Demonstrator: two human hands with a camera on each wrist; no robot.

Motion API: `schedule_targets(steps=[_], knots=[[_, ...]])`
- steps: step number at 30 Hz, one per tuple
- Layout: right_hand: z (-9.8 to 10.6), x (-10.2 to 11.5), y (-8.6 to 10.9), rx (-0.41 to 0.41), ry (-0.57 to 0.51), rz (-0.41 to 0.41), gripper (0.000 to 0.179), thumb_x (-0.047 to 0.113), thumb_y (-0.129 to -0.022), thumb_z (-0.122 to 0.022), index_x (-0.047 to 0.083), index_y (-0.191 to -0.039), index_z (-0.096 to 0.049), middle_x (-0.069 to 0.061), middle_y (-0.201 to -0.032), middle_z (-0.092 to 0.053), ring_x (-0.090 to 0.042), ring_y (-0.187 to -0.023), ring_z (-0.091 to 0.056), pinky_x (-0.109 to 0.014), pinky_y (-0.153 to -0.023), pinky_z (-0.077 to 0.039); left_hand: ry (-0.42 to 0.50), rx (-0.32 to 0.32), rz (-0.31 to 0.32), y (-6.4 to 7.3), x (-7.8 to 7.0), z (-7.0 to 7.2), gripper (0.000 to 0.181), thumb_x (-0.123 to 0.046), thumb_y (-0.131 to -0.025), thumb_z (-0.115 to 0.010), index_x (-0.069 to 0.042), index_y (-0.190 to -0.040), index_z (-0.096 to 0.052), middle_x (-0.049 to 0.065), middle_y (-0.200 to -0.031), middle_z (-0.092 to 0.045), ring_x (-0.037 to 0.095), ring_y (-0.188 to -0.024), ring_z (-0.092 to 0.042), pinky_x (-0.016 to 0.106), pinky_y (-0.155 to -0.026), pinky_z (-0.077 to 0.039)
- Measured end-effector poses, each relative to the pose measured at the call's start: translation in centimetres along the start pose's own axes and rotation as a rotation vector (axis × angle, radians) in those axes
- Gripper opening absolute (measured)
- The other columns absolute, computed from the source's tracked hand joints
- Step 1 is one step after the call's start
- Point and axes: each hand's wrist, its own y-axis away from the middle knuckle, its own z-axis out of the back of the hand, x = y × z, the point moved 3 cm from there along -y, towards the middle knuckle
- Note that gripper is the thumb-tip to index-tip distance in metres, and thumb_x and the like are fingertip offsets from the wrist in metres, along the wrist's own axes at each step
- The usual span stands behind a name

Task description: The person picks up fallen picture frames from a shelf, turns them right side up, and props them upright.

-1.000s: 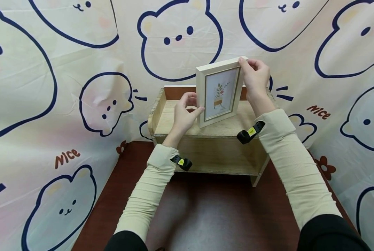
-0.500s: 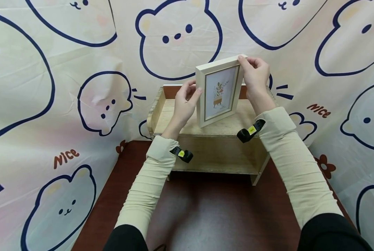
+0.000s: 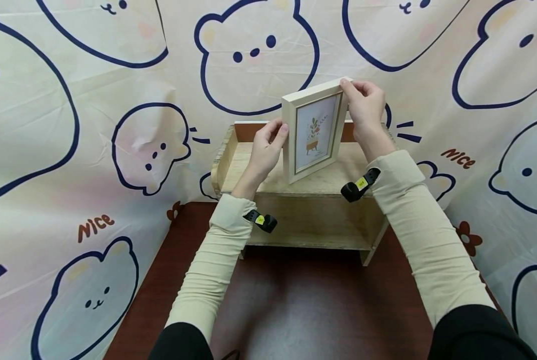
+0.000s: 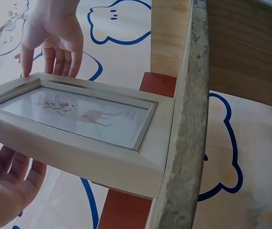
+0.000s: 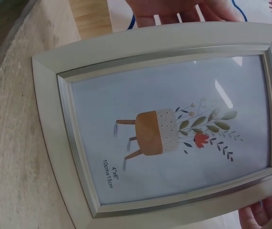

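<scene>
A cream picture frame (image 3: 317,136) with a potted-flower print stands upright over the top board of a small wooden shelf (image 3: 239,185), turned at an angle. Its lower edge meets the board in the left wrist view. My right hand (image 3: 368,107) pinches the top right corner, thumb in front and fingers behind. At the upper left edge, my left hand (image 3: 267,146) holds the frame's side between thumb and fingers. In the right wrist view the print (image 5: 174,133) shows a flower, leaves, a legged pot and size lettering.
The shelf's raised side panel (image 3: 223,160) and reddish-brown back strip (image 3: 249,132) bound the top board. Below it is a lower compartment (image 3: 313,222). A dark red-brown table (image 3: 322,310) lies beneath, with a cartoon-printed cloth (image 3: 129,150) around it.
My left hand has slid up the frame's left side, from its lower part toward the upper edge, and its fingers have closed in. The frame and right hand have barely moved.
</scene>
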Motion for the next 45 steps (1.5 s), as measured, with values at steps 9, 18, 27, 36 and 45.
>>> schedule_targets(steps=[9,18,27,36,45], knots=[[-0.2,0.2,-0.1,0.009,0.051,0.014,0.028,0.023,-0.086,-0.063,0.003,-0.105,-0.063,0.001,-0.093,-0.054,-0.008,-0.084,-0.047,-0.027,-0.08,-0.04,-0.022,0.001,0.01,0.2,-0.4,-0.5,0.026,-0.009,-0.095,-0.045,0.01,-0.111,-0.054,0.018,-0.097,-0.056,0.01,-0.079,-0.05,0.022,-0.068,-0.043],[-0.4,0.2,-0.1,0.003,0.077,0.028,0.025,0.023,-0.087,-0.061,0.004,-0.102,-0.064,0.002,-0.086,-0.054,-0.007,-0.079,-0.048,-0.025,-0.073,-0.04,-0.042,-0.002,0.026,0.4,-0.4,-1.2,0.026,-0.011,-0.095,-0.046,0.007,-0.112,-0.054,0.018,-0.101,-0.057,0.017,-0.085,-0.053,0.025,-0.071,-0.045],[-0.7,0.0,0.9,0.022,0.207,0.089,0.03,0.032,-0.085,-0.062,0.01,-0.106,-0.063,0.0,-0.102,-0.058,-0.008,-0.092,-0.049,-0.02,-0.078,-0.04,-0.039,-0.019,0.02,0.7,-0.3,-1.4,0.025,-0.01,-0.095,-0.046,0.008,-0.111,-0.054,0.019,-0.098,-0.057,0.016,-0.083,-0.052,0.023,-0.07,-0.044],[-0.8,-0.1,2.0,0.007,0.297,0.078,0.051,0.042,-0.08,-0.065,0.01,-0.118,-0.051,0.002,-0.11,-0.046,-0.008,-0.095,-0.04,-0.022,-0.08,-0.036,-0.032,-0.03,0.019,0.7,-0.3,-1.2,0.026,-0.01,-0.095,-0.046,0.008,-0.111,-0.054,0.019,-0.098,-0.057,0.014,-0.083,-0.052,0.023,-0.07,-0.044],[-1.6,-0.5,2.9,0.088,0.235,0.003,0.045,0.046,-0.08,-0.064,0.006,-0.1,-0.063,-0.001,-0.098,-0.055,-0.012,-0.093,-0.046,-0.027,-0.081,-0.038,-0.031,-0.027,0.016,0.9,-0.4,-1.2,0.025,-0.01,-0.095,-0.047,0.008,-0.11,-0.054,0.019,-0.098,-0.057,0.012,-0.081,-0.051,0.023,-0.07,-0.044]])
